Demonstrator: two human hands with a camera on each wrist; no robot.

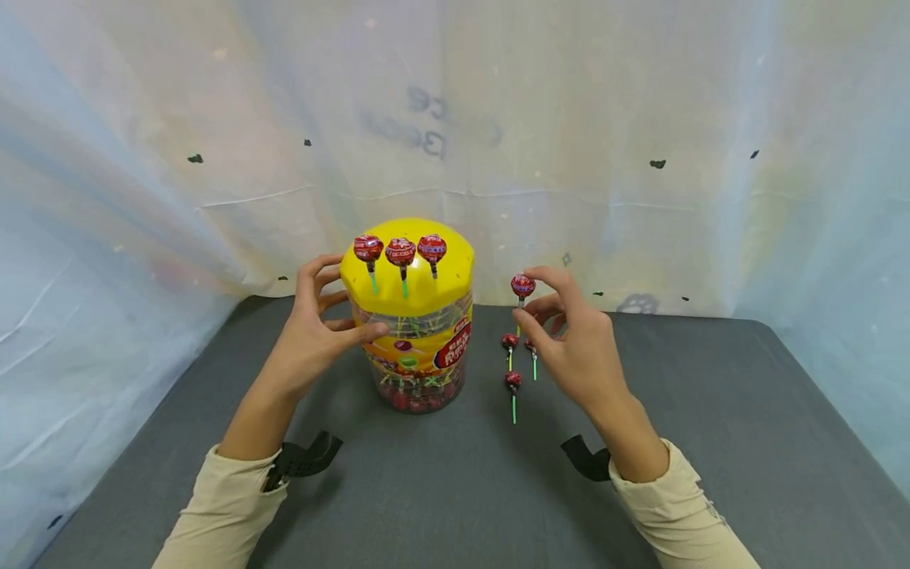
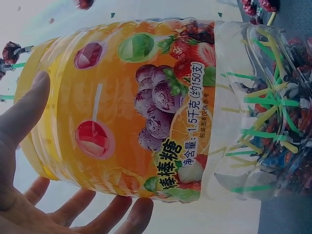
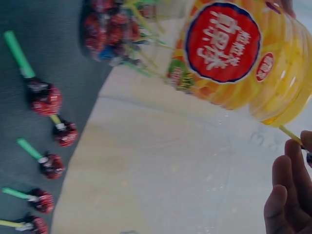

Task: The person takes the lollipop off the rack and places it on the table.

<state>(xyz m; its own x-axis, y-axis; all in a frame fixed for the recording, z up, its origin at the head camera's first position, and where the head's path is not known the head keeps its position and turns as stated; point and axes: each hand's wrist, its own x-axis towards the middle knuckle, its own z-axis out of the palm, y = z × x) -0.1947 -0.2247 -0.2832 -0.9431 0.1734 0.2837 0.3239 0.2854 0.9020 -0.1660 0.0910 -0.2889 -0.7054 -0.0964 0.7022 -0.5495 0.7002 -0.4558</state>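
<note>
A clear plastic candy jar [image 1: 408,348] with a fruit-printed label stands upright on the table, topped by a yellow lid [image 1: 455,273]. Three red-wrapped lollipops [image 1: 401,253] lie in a row on that lid. My left hand [image 1: 306,340] grips the jar's left side just under the lid, thumb in front and fingers round the side, as the left wrist view [image 2: 34,180] also shows. To the right of the jar, my right hand [image 1: 586,348] pinches another red lollipop [image 1: 523,286] above the table. Its yellow stick [image 3: 290,133] shows in the right wrist view.
Several red lollipops with green or yellow sticks [image 3: 46,100] lie on the grey table [image 1: 441,490], below and left of my right hand. More lollipops [image 2: 273,112] fill the jar's lower part. A pale sheet [image 1: 533,118] hangs behind the table.
</note>
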